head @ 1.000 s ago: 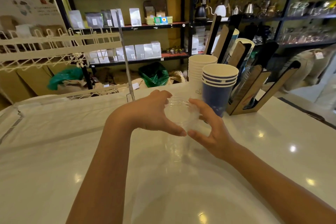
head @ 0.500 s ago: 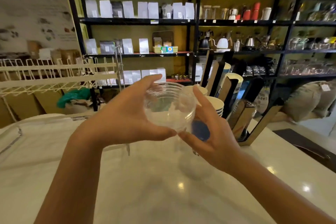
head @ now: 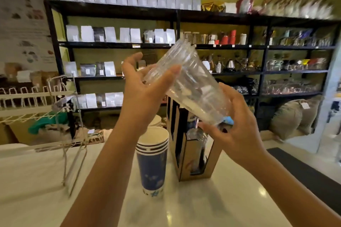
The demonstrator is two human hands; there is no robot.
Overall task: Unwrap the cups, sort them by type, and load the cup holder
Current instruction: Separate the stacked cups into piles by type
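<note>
I hold a stack of clear plastic cups (head: 191,83) tilted in the air above the counter, one end pointing up and away. My left hand (head: 145,86) grips the narrower end and my right hand (head: 234,125) cups the wider, lower end. Right below stands the wooden cup holder (head: 195,156), with cups in its slots. A stack of blue paper cups (head: 152,164) stands on the white counter (head: 230,201) to the holder's left. Behind it shows the top of a white paper cup stack (head: 156,120).
A white wire rack (head: 46,97) stands at the left on the counter, its thin legs (head: 75,162) close to the blue cups. Black shelves with bags and kettles (head: 166,46) fill the background. A dark mat (head: 310,173) lies at the right.
Both hands have lifted the clear cup stack off the counter and tipped it sideways above the holder. The view has swung up and nearer to the holder.
</note>
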